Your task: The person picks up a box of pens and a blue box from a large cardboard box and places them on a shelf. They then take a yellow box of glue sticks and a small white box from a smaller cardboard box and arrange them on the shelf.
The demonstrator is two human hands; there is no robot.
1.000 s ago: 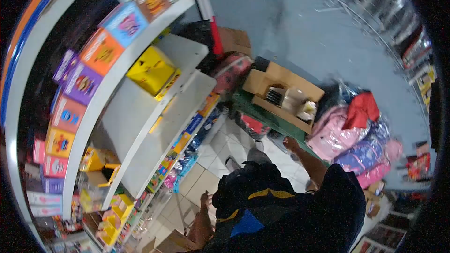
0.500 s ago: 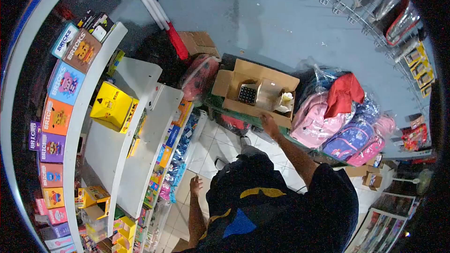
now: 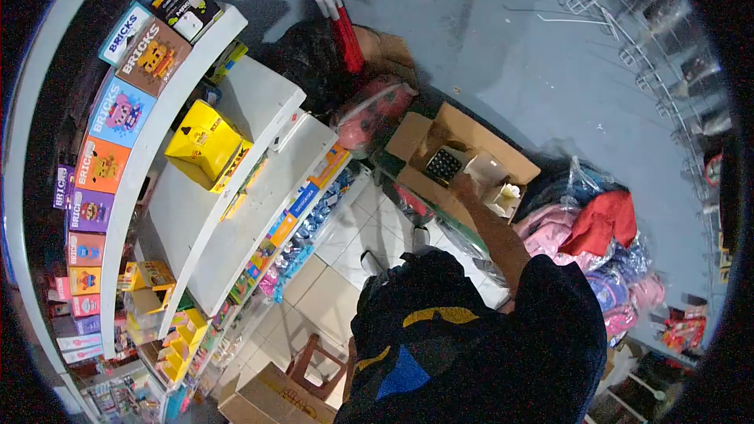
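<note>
My right hand reaches over the near side of an open cardboard box, beside a dark item with a pattern of round dots. Its fingers are too unclear to tell whether they grip anything. To the right of the hand, a white item rests in the box's right end. Of my left arm only a sliver of skin shows beside the dark shirt; the left hand's fingers are hidden.
Bagged pink and blue backpacks and red cloth lie right of the box. White shelves with a yellow display box stand left. Below are a brown stool and another carton on the tiled floor. A wire rack hangs upper right.
My right hand has moved from the box's near edge into the box. My left hand, visible before with fingers apart, has drawn in beside the body. The view has shifted, bringing the stool into sight.
</note>
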